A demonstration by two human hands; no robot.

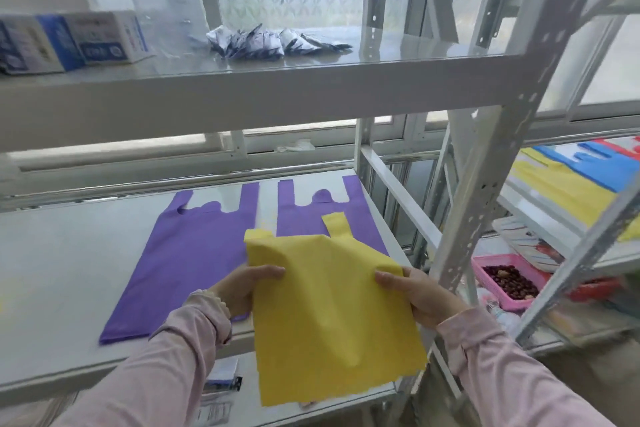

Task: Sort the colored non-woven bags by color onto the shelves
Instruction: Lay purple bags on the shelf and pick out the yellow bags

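Yellow bag (332, 315) is pinched at both side edges, left hand (242, 288) at 9 o'clock, right hand (415, 295) at 3, both closed on the fabric. Long axis points to 12, handles up, over the two purple bags (187, 253). Yellow pile (561, 191) is seen at 2 o'clock, so the right hand looks nearer
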